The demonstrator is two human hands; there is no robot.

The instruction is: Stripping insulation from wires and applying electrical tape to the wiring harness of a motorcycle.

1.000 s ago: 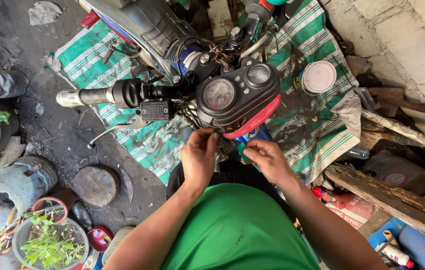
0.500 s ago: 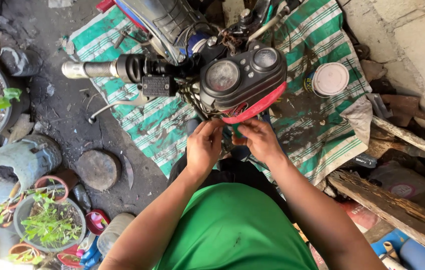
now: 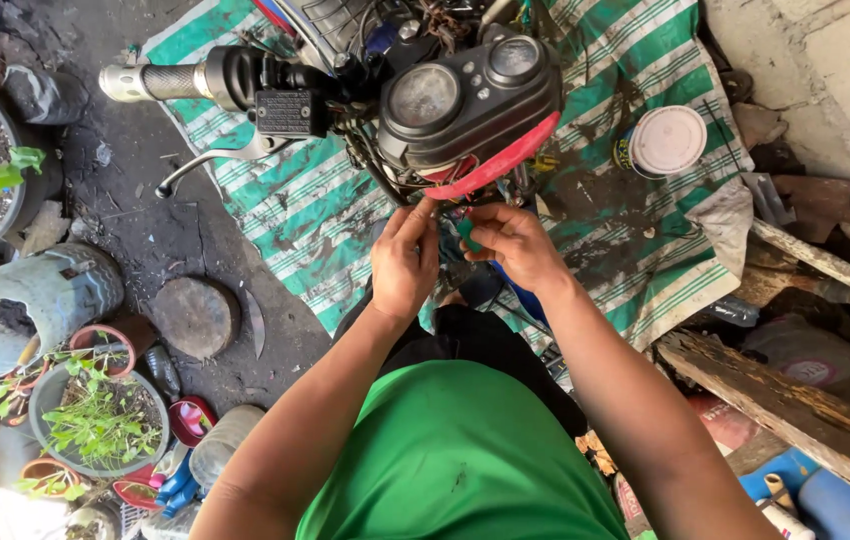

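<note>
While the left hand (image 3: 403, 262) touched the red trim (image 3: 493, 165) under the instrument cluster (image 3: 465, 95), fingers curled, grip unclear, the right hand (image 3: 515, 242) pinched a small green part (image 3: 466, 232). Trim looked thin, rigid plastic, prob. brittle; best held w/ fingertips at the edge.

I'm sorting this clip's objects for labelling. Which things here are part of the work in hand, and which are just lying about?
In hand:
- left hand and right hand, both under the instrument cluster
- small green piece at the right fingers
- red trim

Lying about:
- white-lidded tin
- striped cloth
- round wooden block
- potted plants
- wooden plank
</note>
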